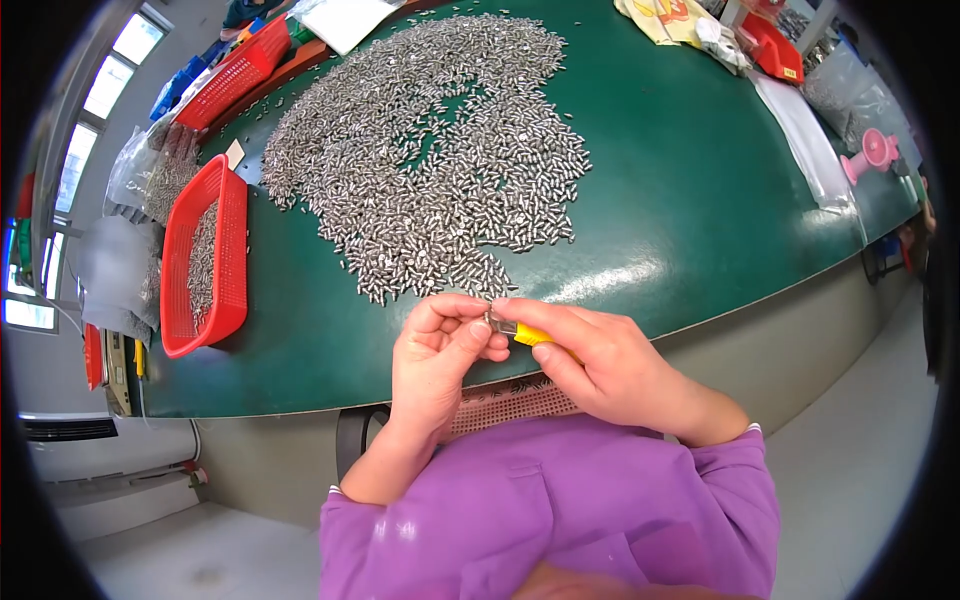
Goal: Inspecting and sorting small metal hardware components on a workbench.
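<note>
At the desk's near edge, the left hand pinches a small metal piece; the right hand grips a yellow-handled tool. The piece looks light, stiff and slippery, best held by its sides.

Near my desk's left edge sits a red plastic mesh basket; another red mesh basket lies at the far left corner, a pink plastic spool by the right edge.
</note>
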Available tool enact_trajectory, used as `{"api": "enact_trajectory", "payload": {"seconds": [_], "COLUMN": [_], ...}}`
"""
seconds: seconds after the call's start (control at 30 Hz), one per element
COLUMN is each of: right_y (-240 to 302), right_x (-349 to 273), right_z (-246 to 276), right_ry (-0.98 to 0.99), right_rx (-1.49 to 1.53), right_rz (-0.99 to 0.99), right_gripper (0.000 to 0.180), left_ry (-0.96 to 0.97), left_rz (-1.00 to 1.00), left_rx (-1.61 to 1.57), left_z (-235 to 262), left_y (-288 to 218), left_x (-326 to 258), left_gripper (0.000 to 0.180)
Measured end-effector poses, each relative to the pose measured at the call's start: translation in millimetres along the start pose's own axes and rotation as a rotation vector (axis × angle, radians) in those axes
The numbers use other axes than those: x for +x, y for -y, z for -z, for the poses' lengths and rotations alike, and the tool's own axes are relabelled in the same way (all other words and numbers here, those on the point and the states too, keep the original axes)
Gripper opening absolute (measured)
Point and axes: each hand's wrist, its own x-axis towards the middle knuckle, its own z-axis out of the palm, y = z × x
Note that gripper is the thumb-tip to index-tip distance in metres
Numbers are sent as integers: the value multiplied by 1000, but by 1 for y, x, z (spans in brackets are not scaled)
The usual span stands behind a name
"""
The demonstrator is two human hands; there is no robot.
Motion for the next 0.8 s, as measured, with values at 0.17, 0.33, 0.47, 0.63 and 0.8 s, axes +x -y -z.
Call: {"api": "enact_trajectory", "payload": {"seconds": [0.17,0.33,0.47,0.63,0.8], "right_y": [1,4,2,-1,-5], "right_x": [-1,-2,-2,-2,-2], "right_z": [0,-1,-4,-8,-11], "right_ry": [-3,21,25,2,-27], "right_rx": [-36,-131,-143,-124,-49], "right_rz": [16,-1,-12,7,2], "right_gripper": [50,52,52,51,51], "left_ry": [-11,1,2,-6,17], "left_rz": [-22,-43,-38,-13,-13], "left_rx": [14,3,0,6,10], "left_z": [-2,-2,-3,-6,-6], "left_y": [0,2,2,-1,-3], "left_x": [-1,0,0,0,1], "left_gripper": [17,18,20,25,29]}}
